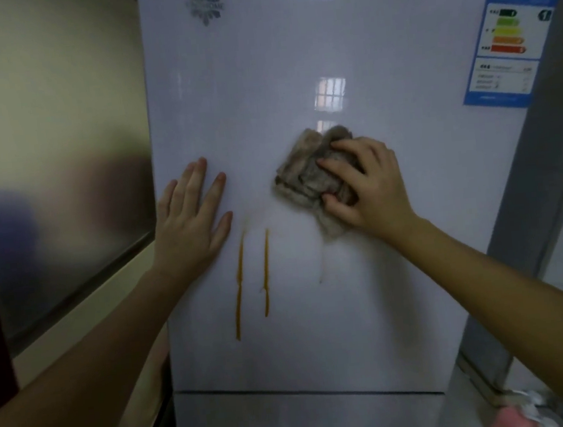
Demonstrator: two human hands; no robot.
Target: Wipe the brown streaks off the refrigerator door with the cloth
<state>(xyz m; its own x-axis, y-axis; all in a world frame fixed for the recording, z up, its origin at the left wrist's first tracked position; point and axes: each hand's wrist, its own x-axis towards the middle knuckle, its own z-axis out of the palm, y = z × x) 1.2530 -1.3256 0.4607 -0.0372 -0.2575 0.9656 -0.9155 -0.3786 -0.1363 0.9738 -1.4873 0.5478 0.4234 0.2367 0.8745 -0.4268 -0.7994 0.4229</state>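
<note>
The white refrigerator door (277, 76) fills the middle of the view. Two thin brown-yellow streaks run down it side by side, the left streak (239, 286) longer than the right streak (266, 273). A faint smeared streak (321, 261) shows further right, below the cloth. My right hand (363, 184) grips a crumpled grey-brown cloth (303, 173) and presses it against the door, above and to the right of the streaks. My left hand (191, 218) lies flat on the door with straight fingers, just above and left of the streaks.
An energy label (510, 36) sticks to the door's upper right and a snowflake logo (205, 4) to its upper left. A brushed-metal panel (54, 149) stands at the left. A seam (307, 391) splits upper and lower doors. Something pink (513, 418) lies at bottom right.
</note>
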